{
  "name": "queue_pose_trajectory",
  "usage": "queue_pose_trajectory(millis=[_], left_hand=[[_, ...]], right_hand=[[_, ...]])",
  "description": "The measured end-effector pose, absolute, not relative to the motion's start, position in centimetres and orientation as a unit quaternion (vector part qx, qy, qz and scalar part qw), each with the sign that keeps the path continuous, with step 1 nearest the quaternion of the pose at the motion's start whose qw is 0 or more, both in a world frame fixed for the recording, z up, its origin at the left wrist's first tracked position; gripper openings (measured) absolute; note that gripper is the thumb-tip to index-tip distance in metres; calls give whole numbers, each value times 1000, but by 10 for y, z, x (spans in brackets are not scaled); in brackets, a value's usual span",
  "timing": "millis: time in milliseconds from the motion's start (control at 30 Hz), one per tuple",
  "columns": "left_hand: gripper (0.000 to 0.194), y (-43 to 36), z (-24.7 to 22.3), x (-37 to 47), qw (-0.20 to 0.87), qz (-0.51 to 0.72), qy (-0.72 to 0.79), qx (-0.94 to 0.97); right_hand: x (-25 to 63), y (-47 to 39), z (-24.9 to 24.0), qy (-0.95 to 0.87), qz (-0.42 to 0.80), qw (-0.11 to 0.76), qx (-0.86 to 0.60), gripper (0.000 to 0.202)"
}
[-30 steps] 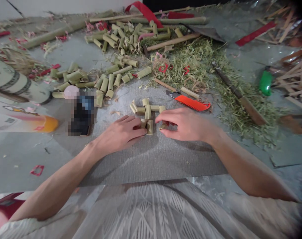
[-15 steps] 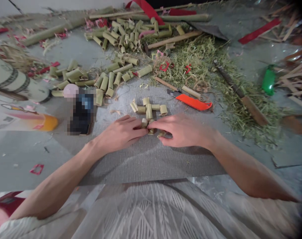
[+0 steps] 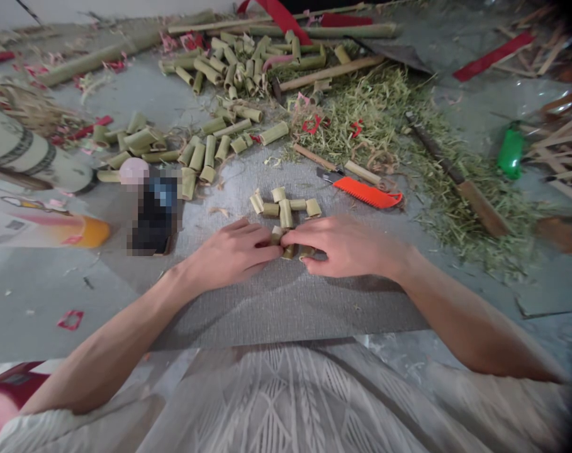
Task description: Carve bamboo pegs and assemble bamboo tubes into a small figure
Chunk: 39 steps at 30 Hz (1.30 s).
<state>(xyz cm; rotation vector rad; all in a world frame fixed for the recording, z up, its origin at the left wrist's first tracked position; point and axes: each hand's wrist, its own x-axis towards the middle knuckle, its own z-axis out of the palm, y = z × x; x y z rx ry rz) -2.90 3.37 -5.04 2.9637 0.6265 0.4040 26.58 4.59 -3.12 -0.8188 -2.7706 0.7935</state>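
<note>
Short cut bamboo pieces form a small cross-shaped figure (image 3: 286,214) on the grey mat (image 3: 267,314) in front of me. My left hand (image 3: 238,251) comes in from the left, its fingers closed against a short bamboo piece (image 3: 277,234) at the figure's lower end. On the other side, my right hand (image 3: 335,245) pinches at the same lower pieces with bent fingers. Another bamboo piece (image 3: 307,253) lies by the right thumb, partly hidden. The fingers cover much of what they touch.
An orange-handled folding saw (image 3: 368,192) lies right of the figure, beyond my right hand. Loose bamboo pieces (image 3: 229,63) are heaped at the back. Shavings (image 3: 375,107) spread to the right around a long blade with a wooden handle (image 3: 481,207). A blurred-out phone (image 3: 156,214) lies left.
The cross-shaped figure has shifted slightly to the right and tilted a little under my fingers. Both hands stay almost in place, still closed around its lower end.
</note>
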Motion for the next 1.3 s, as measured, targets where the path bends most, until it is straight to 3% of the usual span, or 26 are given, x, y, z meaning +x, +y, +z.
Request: queue_pose_trajectory(millis=[867, 1133, 1300], left_hand=[[17, 31, -51, -25, 32, 169, 194, 966], [11, 31, -55, -27, 83, 249, 232, 937], [10, 32, -52, -27, 92, 275, 242, 926]], right_hand=[[266, 49, -32, -912, 296, 74, -275, 34], [269, 53, -25, -822, 495, 134, -248, 32], [271, 53, -24, -778, 558, 162, -238, 34]])
